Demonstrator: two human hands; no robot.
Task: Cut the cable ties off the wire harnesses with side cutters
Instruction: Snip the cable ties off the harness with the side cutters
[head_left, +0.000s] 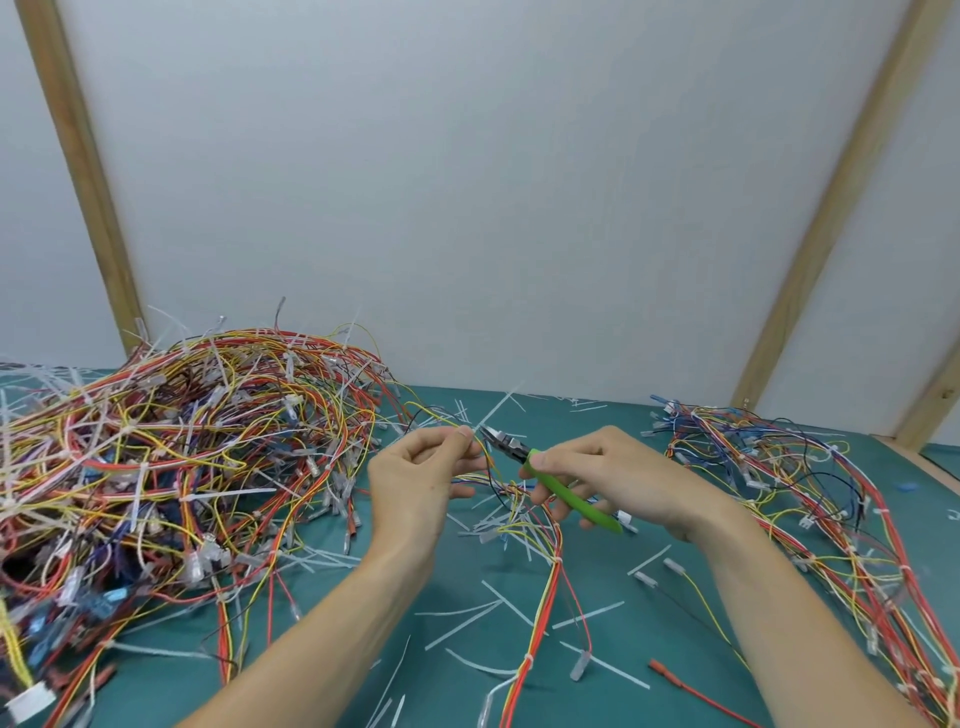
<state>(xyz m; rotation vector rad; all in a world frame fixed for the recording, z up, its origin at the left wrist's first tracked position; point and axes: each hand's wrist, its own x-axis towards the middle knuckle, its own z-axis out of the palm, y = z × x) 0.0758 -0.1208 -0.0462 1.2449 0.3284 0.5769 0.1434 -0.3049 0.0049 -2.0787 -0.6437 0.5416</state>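
Note:
My left hand (415, 473) pinches thin yellow and black wires of a harness (540, 597) that trails down toward me over the green mat. A white cable tie (497, 410) sticks up from the pinched spot. My right hand (608, 478) grips green-handled side cutters (550, 480). Their metal jaws (491, 434) point left and sit right at the base of the tie, beside my left fingertips.
A large tangled heap of tied harnesses (171, 467) fills the left of the mat (649, 639). A smaller bundle of harnesses (810, 493) lies at the right. Several cut white tie pieces (467, 623) litter the mat between them. A white wall with wooden battens stands behind.

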